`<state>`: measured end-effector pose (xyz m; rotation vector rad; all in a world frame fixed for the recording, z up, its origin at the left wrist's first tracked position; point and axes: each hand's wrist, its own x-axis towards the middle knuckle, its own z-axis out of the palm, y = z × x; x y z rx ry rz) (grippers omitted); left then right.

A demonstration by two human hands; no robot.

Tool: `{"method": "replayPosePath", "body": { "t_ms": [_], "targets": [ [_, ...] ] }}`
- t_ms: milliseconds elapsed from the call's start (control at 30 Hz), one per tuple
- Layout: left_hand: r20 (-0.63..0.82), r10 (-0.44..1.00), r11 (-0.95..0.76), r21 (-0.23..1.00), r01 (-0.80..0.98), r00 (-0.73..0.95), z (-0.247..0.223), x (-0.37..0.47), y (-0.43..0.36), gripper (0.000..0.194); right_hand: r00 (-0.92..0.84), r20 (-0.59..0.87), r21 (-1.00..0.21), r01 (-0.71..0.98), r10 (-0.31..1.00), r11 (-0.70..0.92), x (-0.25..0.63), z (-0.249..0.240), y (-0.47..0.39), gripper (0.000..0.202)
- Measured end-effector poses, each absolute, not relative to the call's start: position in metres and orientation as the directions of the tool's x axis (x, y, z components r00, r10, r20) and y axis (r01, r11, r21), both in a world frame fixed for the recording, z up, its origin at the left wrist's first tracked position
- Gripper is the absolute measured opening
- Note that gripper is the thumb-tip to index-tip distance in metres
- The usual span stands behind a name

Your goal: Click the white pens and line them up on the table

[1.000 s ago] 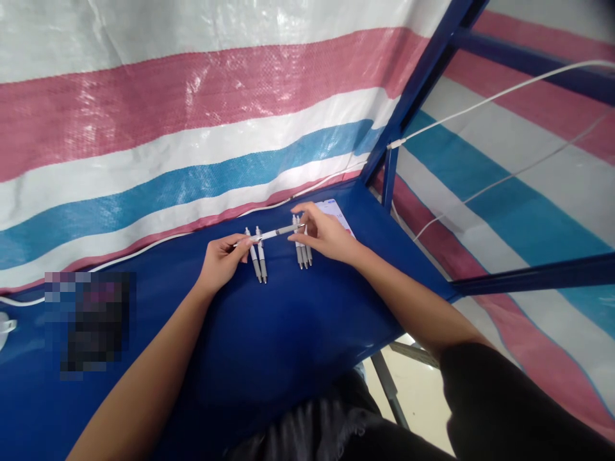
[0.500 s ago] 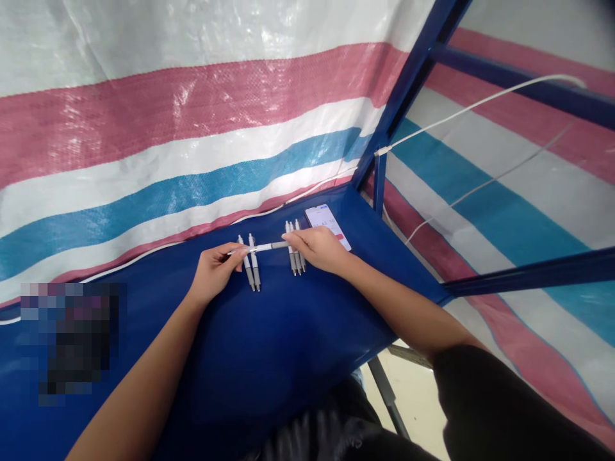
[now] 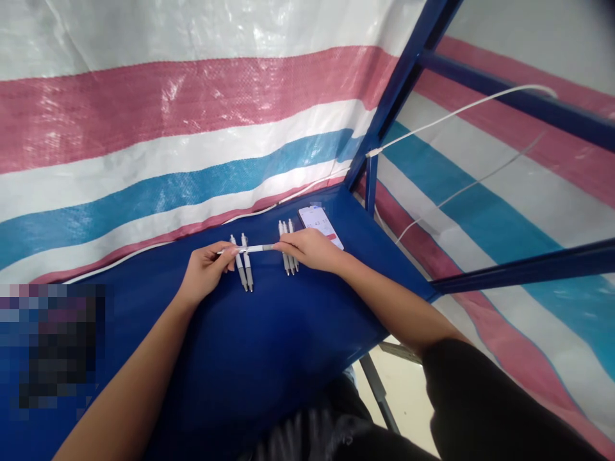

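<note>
A white pen (image 3: 255, 248) with a grey grip is held level above the table between both hands. My left hand (image 3: 206, 267) pinches its white end. The fingers of my right hand (image 3: 310, 248) are closed around the grey grip end, hiding its tip. Beneath the held pen, two white and grey pens (image 3: 246, 269) lie side by side near my left hand. Three similar pens (image 3: 288, 261) lie together beside my right hand, which partly covers them.
A phone (image 3: 321, 224) with a lit screen lies behind my right hand on the blue table (image 3: 269, 358). Striped sheeting (image 3: 192, 141) hangs at the back. A white cable (image 3: 456, 115) runs along the blue frame (image 3: 379, 128). A blurred dark object (image 3: 62, 346) lies at left.
The whole scene has shifted slightly left in view. My right hand has slid a little along the pen toward its grip end; both hands still hold it.
</note>
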<state>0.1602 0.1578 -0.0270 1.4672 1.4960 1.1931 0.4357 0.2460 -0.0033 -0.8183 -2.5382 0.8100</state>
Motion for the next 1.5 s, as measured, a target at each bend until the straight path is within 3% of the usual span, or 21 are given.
{"method": "replayPosePath", "body": {
  "t_ms": [200, 300, 400, 433, 533, 700, 800, 933, 1167, 1300, 1500],
  "targets": [
    [0.160, 0.985, -0.125, 0.924, 0.360, -0.068, -0.015, 0.159, 0.158, 0.032, -0.762, 0.088, -0.805, 0.324, 0.642, 0.496, 0.434, -0.001, 0.242, 0.060],
    [0.167, 0.984, -0.136, 0.930, 0.342, -0.063, -0.002, 0.160, 0.161, 0.035, -0.830, 0.011, -0.897, 0.238, 0.557, 0.372, 0.438, 0.003, 0.243, 0.054],
    [0.124, 0.992, -0.123, 0.946, 0.301, 0.017, 0.010, 0.171, 0.163, 0.038, -0.844, 0.141, -0.925, 0.073, 0.517, 0.373, 0.441, 0.004, 0.246, 0.035],
    [0.100, 0.993, -0.112, 0.948, 0.299, 0.057, 0.012, 0.178, 0.164, 0.038, -0.812, 0.203, -0.928, 0.019, 0.547, 0.373, 0.441, 0.003, 0.247, 0.044],
    [0.063, 0.990, -0.097, 0.953, 0.288, 0.125, 0.013, 0.200, 0.173, 0.043, -0.800, 0.206, -0.960, -0.054, 0.563, 0.274, 0.435, -0.003, 0.246, 0.071],
    [0.103, 0.993, -0.114, 0.929, 0.352, 0.051, -0.001, 0.218, 0.188, 0.060, -0.738, 0.131, -0.979, 0.009, 0.662, 0.203, 0.423, -0.009, 0.238, 0.067],
    [0.178, 0.981, -0.126, 0.877, 0.464, -0.070, -0.011, 0.212, 0.187, 0.057, -0.694, 0.058, -0.995, 0.022, 0.717, 0.101, 0.419, -0.009, 0.238, 0.074],
    [0.256, 0.949, -0.080, 0.763, 0.642, -0.185, -0.020, 0.198, 0.185, 0.046, -0.657, 0.007, -0.997, 0.052, 0.754, 0.054, 0.415, -0.011, 0.243, 0.056],
    [0.334, 0.921, 0.023, 0.465, 0.885, -0.199, -0.032, 0.197, 0.186, 0.020, -0.603, 0.005, -0.994, 0.082, 0.798, 0.068, 0.409, -0.013, 0.246, 0.053],
    [0.427, 0.890, -0.041, 0.427, 0.903, -0.161, -0.039, 0.198, 0.188, 0.019, -0.568, 0.003, -0.993, 0.097, 0.823, 0.071, 0.408, -0.014, 0.248, 0.060],
    [0.379, 0.917, -0.045, 0.414, 0.909, -0.127, -0.044, 0.196, 0.191, 0.015, -0.549, -0.001, -0.997, 0.066, 0.836, 0.042, 0.411, -0.018, 0.253, 0.055]
  ]
}}
